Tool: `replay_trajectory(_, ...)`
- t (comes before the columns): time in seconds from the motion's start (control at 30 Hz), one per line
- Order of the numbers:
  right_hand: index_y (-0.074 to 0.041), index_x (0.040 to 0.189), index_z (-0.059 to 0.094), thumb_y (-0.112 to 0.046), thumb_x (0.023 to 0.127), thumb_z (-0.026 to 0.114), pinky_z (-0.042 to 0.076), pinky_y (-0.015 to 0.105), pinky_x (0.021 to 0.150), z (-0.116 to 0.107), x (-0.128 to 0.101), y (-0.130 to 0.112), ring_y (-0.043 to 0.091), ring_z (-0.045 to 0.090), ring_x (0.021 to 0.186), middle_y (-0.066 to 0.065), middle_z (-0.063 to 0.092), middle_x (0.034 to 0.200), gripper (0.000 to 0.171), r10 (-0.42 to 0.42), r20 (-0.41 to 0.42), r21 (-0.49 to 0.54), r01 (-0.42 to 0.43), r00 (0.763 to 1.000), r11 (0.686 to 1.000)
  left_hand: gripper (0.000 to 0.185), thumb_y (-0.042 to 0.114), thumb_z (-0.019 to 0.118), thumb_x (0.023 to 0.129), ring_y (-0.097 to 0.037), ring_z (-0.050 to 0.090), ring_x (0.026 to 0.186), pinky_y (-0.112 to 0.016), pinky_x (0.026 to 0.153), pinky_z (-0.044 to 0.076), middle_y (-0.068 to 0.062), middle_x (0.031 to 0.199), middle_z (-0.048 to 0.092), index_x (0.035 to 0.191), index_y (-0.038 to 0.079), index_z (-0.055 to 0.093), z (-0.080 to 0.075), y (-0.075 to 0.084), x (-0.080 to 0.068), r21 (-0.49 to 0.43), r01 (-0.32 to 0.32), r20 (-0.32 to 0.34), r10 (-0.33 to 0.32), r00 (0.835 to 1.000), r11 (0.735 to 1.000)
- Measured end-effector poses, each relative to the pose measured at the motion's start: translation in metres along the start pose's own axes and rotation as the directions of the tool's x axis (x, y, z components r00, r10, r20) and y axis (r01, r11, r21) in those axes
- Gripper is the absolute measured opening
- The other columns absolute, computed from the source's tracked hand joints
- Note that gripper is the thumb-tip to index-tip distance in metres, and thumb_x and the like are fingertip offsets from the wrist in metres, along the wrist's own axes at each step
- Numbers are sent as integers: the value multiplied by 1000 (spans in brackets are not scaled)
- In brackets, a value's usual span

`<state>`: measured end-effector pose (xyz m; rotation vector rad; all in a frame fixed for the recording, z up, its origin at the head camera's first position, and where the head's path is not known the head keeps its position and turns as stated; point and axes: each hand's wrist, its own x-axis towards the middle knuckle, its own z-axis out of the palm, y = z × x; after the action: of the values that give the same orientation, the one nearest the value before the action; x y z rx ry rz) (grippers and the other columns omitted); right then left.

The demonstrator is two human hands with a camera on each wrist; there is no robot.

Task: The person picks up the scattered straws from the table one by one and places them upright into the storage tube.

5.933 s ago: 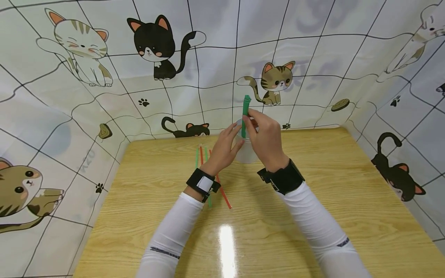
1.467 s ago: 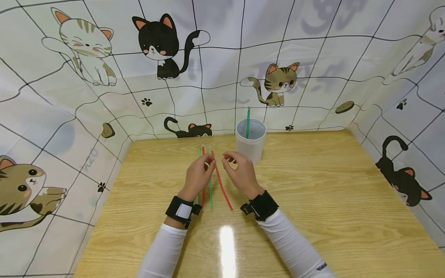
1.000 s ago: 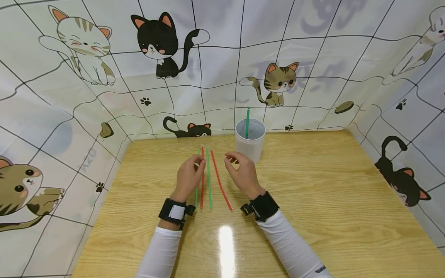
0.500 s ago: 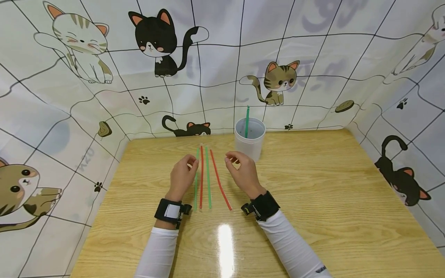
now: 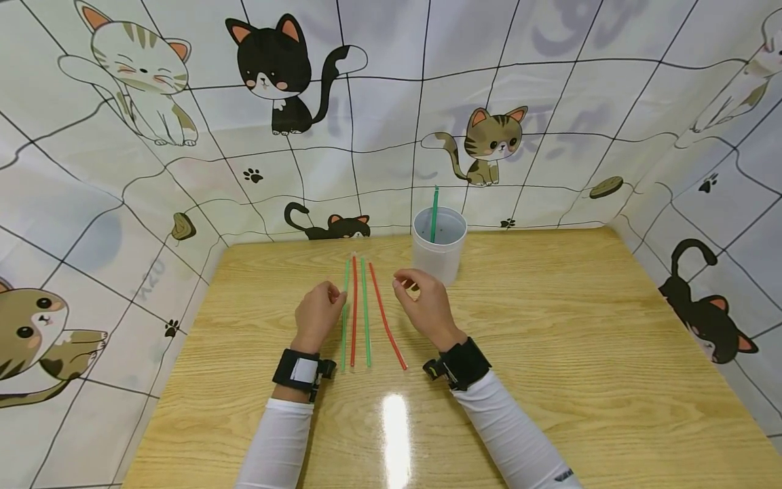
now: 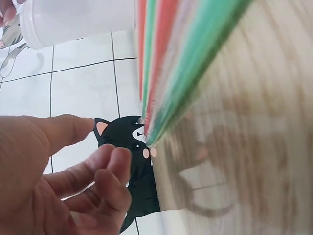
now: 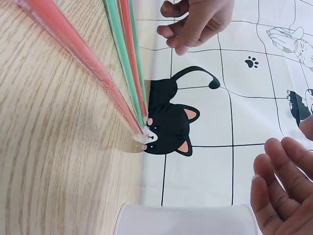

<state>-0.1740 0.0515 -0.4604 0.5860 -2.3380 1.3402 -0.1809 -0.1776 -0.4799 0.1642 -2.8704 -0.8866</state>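
Note:
Several red and green drinking straws in clear wrappers lie lengthwise on the table, among them a green straw (image 5: pixel 344 333) at the left and a slanting red straw (image 5: pixel 386 319) at the right. My left hand (image 5: pixel 318 316) hovers beside the leftmost green one; in the left wrist view the thumb and fingers of that hand (image 6: pixel 49 147) are apart around nothing. My right hand (image 5: pixel 430 305) hangs loosely curled between the slanting red straw and a white plastic cup (image 5: pixel 438 261), holding nothing. A dark green stick-like piece (image 5: pixel 434 217) stands in the cup, its lower end hidden.
The wooden table (image 5: pixel 550 339) runs back to a white curtain (image 5: pixel 379 122) printed with cats and grid lines, which also closes off both sides. Black straps (image 5: pixel 303 370) with small cameras sit on both wrists. A bright glare streak marks the front of the table.
Earlier, both hands were at the cup, the right holding the dark green piece, which now stands in it. Since then the left hand has moved left across the straws; the right has stayed nearly still.

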Motion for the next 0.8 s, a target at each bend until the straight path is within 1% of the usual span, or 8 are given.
replay_trajectory(0.17, -4, 111, 72, -14, 99, 64, 55, 42, 81, 1, -1, 0, 24, 67, 90, 12, 74, 104, 17, 3, 3, -9, -3, 1000, 1000, 31, 32, 69, 96, -13, 45, 50, -26, 45, 30, 2, 58, 50, 76, 9, 63, 4, -3, -2, 83, 14, 35, -17, 999, 996)
replay_trajectory(0.33, -4, 111, 72, -14, 99, 64, 55, 41, 81, 2, -1, 1, 24, 67, 90, 12, 74, 103, 17, 7, 9, -12, -7, 1000, 1000, 36, 35, 72, 94, -12, 43, 46, -25, 43, 29, 4, 53, 47, 69, 12, 62, 8, -5, -3, 126, 6, 73, -15, 997, 992)
replay_trajectory(0.53, -4, 111, 72, -13, 99, 64, 55, 41, 81, 2, -1, 0, 24, 67, 90, 12, 74, 103, 17, 1, 13, -12, -1, 1000, 1000, 38, 34, 76, 91, -13, 45, 46, -26, 43, 30, 2, 52, 51, 64, 12, 62, 9, -4, -5, 163, 6, 85, -20, 996, 987)
replay_trajectory(0.8, -4, 111, 72, -14, 99, 64, 55, 41, 81, 2, -1, 0, 24, 67, 90, 12, 74, 104, 17, 3, 12, -13, -3, 1000, 1000, 35, 30, 77, 90, -15, 51, 49, -29, 46, 34, 0, 55, 57, 63, 12, 63, 8, -3, -6, 208, 20, 143, -51, 988, 978)
